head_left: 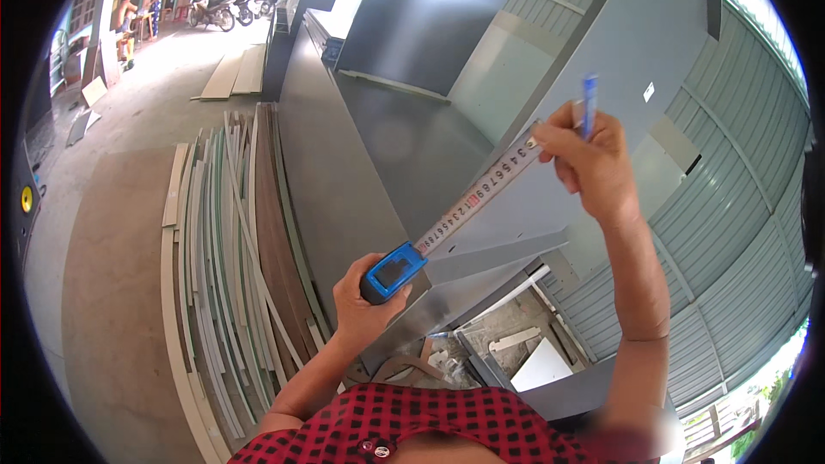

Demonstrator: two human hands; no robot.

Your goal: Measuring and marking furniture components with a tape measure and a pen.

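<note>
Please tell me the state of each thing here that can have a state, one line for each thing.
Tape measure: held in left hand, blade pulled out.
Blade tip: pinned against grey panel by right hand.
Pen: upright in right hand.
Strips: stacked along the floor.

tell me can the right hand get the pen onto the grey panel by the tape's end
Probably yes: the right hand already pinches the tape end against the grey panel, the blue pen points up, and nothing blocks it.

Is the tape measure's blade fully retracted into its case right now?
No: the tape blade runs out from the blue tape measure case in the left hand up to the right hand.
</note>
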